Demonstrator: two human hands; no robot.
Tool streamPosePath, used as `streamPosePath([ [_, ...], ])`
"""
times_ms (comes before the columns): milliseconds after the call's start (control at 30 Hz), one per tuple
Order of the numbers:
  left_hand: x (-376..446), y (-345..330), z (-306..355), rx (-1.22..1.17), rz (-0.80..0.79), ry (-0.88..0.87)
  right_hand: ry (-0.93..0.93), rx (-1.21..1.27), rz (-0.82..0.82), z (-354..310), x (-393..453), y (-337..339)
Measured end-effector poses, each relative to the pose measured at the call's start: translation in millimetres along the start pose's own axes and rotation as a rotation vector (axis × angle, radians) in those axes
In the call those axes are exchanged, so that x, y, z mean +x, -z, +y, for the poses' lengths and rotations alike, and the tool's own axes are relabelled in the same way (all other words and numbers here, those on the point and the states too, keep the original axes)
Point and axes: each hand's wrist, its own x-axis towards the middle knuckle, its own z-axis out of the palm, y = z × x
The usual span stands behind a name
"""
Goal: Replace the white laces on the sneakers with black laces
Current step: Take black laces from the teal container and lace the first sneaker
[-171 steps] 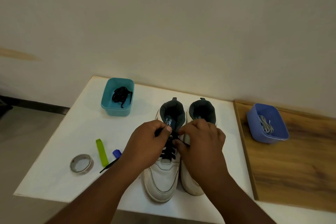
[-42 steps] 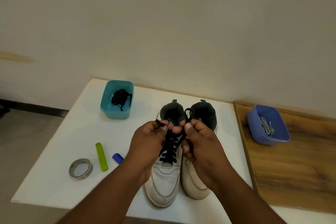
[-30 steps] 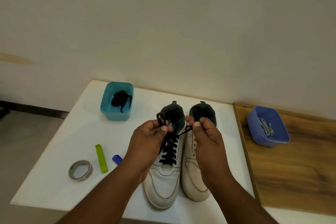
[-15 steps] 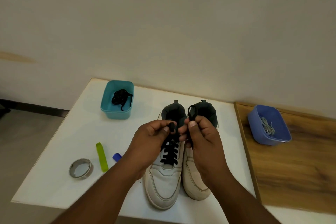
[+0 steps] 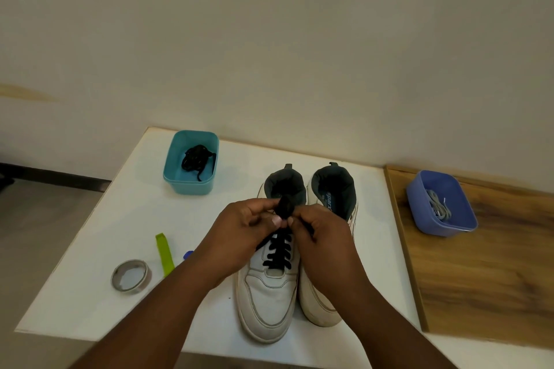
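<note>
Two white sneakers stand side by side on the white table (image 5: 120,219), toes toward me. The left sneaker (image 5: 268,299) is threaded with a black lace (image 5: 278,252) up its eyelets. The right sneaker (image 5: 322,305) shows no lace. My left hand (image 5: 242,237) and my right hand (image 5: 322,237) meet above the left sneaker's tongue, each pinching an end of the black lace, which bunches between my fingertips. A teal tub (image 5: 192,163) at the back left holds another black lace (image 5: 196,159). A blue tub (image 5: 440,204) at the right holds white laces (image 5: 439,204).
A roll of tape (image 5: 131,275), a green strip (image 5: 165,255) and a small blue piece (image 5: 188,255) lie on the table's left front. A wooden surface (image 5: 485,278) adjoins the table on the right. A plain wall stands behind.
My hands, apart with the lace ends pulled up a second ago, have come together low over the left sneaker's tongue. The lace ends now bunch between my fingertips.
</note>
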Motion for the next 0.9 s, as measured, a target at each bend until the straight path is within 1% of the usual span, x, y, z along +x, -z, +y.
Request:
streamPosePath([
  [67,0,2,0,0.007,-0.017,-0.021,0.027,-0.061,-0.013,-1,0,2],
  [133,0,1,2,0.042,-0.007,-0.036,-0.006,-0.055,-0.015,-3,0,2],
  [200,0,-1,2,0.072,0.033,-0.024,-0.115,0.088,-0.013,-7,1,3],
  [267,0,-3,2,0.043,0.071,0.000,-0.192,0.216,-0.003,-10,1,4],
  [433,-2,-4,2,0.099,0.050,-0.060,-0.219,0.281,-0.013,-9,0,5],
  [500,-2,-4,2,0.087,0.053,-0.039,-0.189,0.241,-0.019,-7,-1,4],
  [600,1,-3,0,0.113,0.088,0.035,-0.090,0.086,-0.023,-4,-1,3],
  [700,2,-3,0,0.155,0.070,0.029,-0.031,-0.021,-0.078,-5,0,6],
  [800,-1,-6,0,0.045,0.078,0.026,0.025,-0.096,-0.142,-6,2,10],
  [900,-1,-8,-1,0.024,0.134,0.033,0.033,-0.124,-0.177,-8,3,11],
])
